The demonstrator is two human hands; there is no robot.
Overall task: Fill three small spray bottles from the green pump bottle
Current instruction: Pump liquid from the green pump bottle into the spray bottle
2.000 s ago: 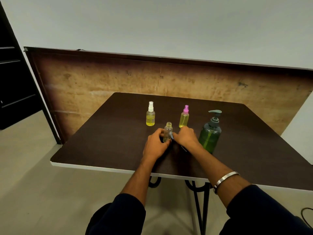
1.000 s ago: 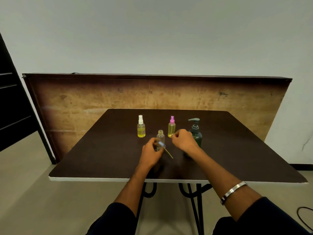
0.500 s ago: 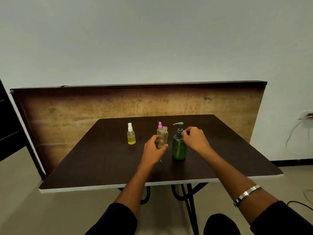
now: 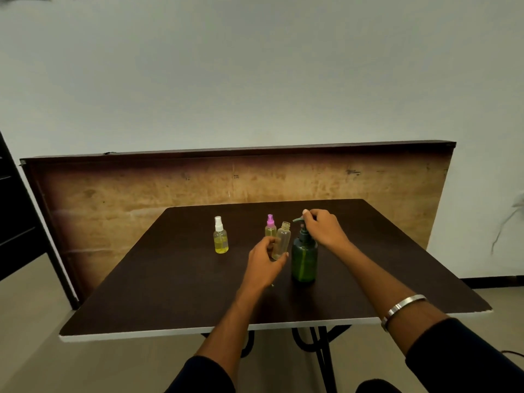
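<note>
My left hand (image 4: 263, 263) grips an uncapped clear spray bottle (image 4: 281, 240), lifted and tilted so its open neck sits just left of the pump spout. The green pump bottle (image 4: 304, 258) stands upright on the dark table (image 4: 175, 279). My right hand (image 4: 323, 226) rests on top of its pump head, fingers curled over it. A white-capped spray bottle (image 4: 220, 236) with yellow liquid stands to the left. A pink-capped spray bottle (image 4: 270, 226) stands behind the clear one, partly hidden.
A wooden board (image 4: 141, 191) leans upright behind the table against the pale wall. A dark shelf unit (image 4: 14, 222) stands at the far left. The table's white front edge (image 4: 198, 331) is close to me, with metal legs below.
The clear bottle's spray cap was taken off earlier and is out of sight. My left hand raised the bottle beside the pump spout. My right hand moved from it onto the pump head.
</note>
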